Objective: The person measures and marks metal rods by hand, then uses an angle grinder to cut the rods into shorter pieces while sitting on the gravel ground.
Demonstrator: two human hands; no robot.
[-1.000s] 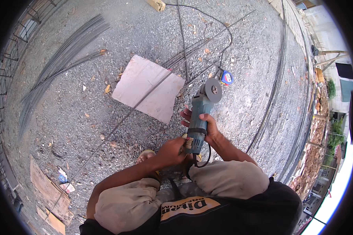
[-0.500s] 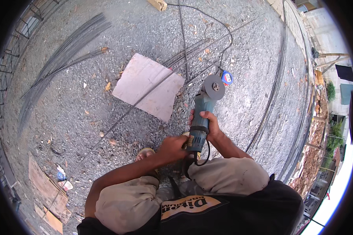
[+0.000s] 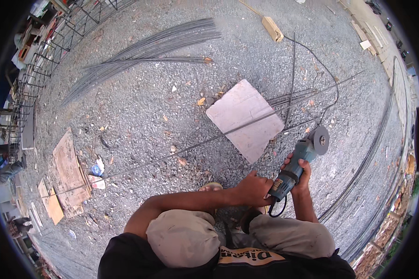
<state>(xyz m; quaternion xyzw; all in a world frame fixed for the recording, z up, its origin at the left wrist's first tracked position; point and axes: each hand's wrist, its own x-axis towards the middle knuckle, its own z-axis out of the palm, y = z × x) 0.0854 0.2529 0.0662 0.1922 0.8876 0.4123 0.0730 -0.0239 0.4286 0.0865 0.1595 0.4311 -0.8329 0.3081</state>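
Note:
A teal angle grinder [image 3: 289,173] with a grey cutting disc [image 3: 321,140] at its far end is held up between my two hands. My right hand [image 3: 303,178] wraps round its body from the right, thumb on top. At the rear end, my left hand [image 3: 252,189] closes around the casing near the cord; some of its fingers are hidden. Ahead and to the left lies a flat pinkish stone slab [image 3: 239,109]. Across the slab runs a long thin steel rod [image 3: 198,145], stretching toward the lower left. The disc is apart from the rod.
A bundle of steel rods [image 3: 163,44] lies at the far left on gravel. Long bars [image 3: 377,144] run along the right. A wooden block [image 3: 272,29] adjoins the black cord [image 3: 319,58]. Boards [image 3: 70,162] lie at left, near wire cages [image 3: 56,49]. Another person's legs [image 3: 9,171] show at the left edge.
My view has swung left, so the slab, rods and grinder sit farther right and lower in the picture. Both hands keep their hold. The blue tape measure beside the disc no longer shows.

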